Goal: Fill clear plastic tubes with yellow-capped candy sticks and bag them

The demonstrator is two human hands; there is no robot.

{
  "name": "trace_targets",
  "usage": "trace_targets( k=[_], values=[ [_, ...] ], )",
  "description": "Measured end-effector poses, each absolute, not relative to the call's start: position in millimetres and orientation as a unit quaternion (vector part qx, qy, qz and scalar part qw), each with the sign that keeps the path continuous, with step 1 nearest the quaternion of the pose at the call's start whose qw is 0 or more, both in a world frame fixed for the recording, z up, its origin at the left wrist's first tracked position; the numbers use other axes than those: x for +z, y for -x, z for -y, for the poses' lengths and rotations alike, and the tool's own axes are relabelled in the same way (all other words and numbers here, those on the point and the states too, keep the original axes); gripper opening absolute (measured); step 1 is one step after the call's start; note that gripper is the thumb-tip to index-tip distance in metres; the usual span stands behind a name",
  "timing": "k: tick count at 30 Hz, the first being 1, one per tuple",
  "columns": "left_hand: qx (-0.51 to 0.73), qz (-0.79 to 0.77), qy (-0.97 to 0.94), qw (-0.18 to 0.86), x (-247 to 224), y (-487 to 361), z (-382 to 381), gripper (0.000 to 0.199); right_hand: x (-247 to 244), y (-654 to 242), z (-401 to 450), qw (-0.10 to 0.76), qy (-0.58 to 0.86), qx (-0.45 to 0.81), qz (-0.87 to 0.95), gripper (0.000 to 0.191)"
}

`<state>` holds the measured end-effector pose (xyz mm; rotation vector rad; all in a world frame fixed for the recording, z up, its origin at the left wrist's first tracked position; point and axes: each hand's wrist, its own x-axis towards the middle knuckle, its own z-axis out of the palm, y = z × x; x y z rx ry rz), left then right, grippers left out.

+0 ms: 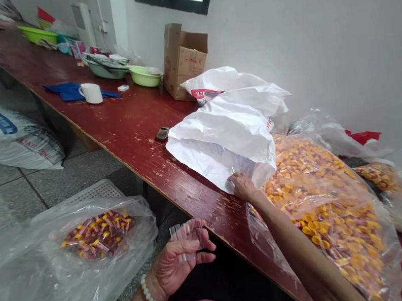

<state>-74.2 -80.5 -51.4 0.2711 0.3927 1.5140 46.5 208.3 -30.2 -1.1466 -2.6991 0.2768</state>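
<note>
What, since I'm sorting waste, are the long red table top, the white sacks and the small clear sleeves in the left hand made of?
The long red table top looks like painted wood: glossy paint, chipped pale along the edge. The white sacks seem plastic, creased with a slight sheen; the weave is unclear. The small clear sleeves look like glossy plastic, see-through.

The left hand (176, 268) partly hides the clear sleeves (186, 234).

The room is evenly bright with soft, diffuse light that leaves only faint shadows, while small glints of glare shine on the plastic bag of yellow caps (334, 210) and the worn red table (123, 127), the view bends at its edges, and the right-hand corners darken and blur.
</note>
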Motion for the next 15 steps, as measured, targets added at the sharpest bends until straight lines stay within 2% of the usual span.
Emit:
trace_targets(
  k=[5,7,9,12,15],
  values=[
    [0.670,-0.194,-0.136,0.703,-47,73,74,0.043,-33,-51,-194,0.104,0.375,0.115,0.914,0.023],
    [0.667,-0.193,-0.136,0.706,-45,71,71,0.050,-28,-54,-175,0.133,0.369,0.137,0.909,0.029],
    [0.668,-0.206,-0.129,0.703,-43,68,67,0.054,-22,-59,-149,0.184,0.352,0.229,0.888,0.038],
    [0.672,-0.242,-0.117,0.690,-40,63,61,0.054,-10,-69,-103,0.272,0.295,0.450,0.798,0.047],
    [0.673,-0.262,-0.118,0.682,-37,58,56,0.053,1,-77,-68,0.310,0.260,0.547,0.733,0.046]
  ],
)
